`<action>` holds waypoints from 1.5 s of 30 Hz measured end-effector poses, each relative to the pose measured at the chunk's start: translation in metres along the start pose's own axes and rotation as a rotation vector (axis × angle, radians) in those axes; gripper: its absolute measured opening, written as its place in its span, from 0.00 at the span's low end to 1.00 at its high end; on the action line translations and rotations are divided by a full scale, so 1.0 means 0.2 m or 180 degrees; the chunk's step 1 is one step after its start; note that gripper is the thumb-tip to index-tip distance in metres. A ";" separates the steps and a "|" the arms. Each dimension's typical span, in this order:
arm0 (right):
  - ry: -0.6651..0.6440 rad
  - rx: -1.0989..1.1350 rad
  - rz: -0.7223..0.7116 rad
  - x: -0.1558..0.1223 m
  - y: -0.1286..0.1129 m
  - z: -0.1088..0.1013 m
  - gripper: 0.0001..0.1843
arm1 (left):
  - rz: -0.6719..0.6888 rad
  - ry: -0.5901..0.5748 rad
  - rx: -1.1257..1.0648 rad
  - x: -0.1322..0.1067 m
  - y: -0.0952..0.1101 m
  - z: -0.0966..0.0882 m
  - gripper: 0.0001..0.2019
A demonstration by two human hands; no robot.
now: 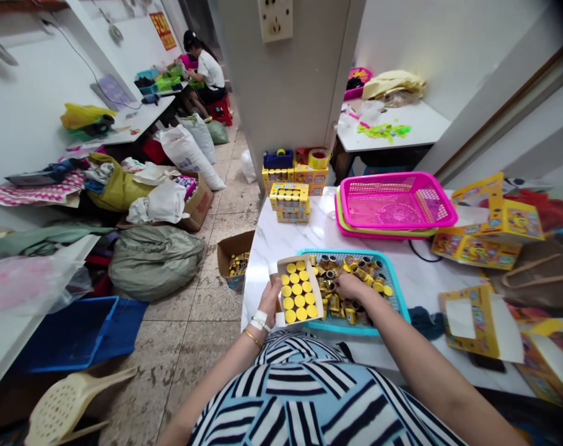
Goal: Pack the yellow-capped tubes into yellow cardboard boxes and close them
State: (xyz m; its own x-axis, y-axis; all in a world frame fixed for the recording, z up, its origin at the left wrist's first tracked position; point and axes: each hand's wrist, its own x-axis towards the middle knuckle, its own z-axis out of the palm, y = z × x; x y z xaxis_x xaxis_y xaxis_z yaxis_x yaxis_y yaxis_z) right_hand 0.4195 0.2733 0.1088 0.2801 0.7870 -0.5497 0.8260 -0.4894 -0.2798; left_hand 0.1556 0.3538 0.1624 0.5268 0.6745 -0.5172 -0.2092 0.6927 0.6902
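My left hand (270, 301) is closed around the side of a small open carton (314, 286), tilted over the left rim of a turquoise basket. Rows of small cylinders with yellow round caps (296, 289) stand inside the carton. My right hand (350, 287) reaches down into the turquoise basket (404, 310), fingers drawn together among loose gold-and-black small cylinders (336, 306). Its fingertips are partly hidden, so what they pinch cannot be made out.
Filled yellow cartons (290, 197) and a tape dispenser (277, 158) stand at the table's far left. Pink and green baskets (397, 201) are stacked behind; flattened yellow boxes (479, 322) lie right. A cardboard box (232, 248) sits on the floor. Another person (210, 71) sits farther back.
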 end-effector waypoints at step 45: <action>0.2689 0.1151 -0.0787 -0.29 -0.36 0.03 0.18 | -0.0250 0.0198 0.0584 0.02 -0.10 -0.09 0.33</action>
State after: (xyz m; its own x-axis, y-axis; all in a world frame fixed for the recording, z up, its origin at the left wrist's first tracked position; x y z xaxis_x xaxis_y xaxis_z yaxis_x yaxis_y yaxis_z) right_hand 0.3411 0.2602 0.1573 0.4957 0.8258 0.2688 0.7473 -0.2479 -0.6165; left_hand 0.1464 0.3467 0.1376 0.4825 0.6387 -0.5994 -0.0131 0.6895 0.7242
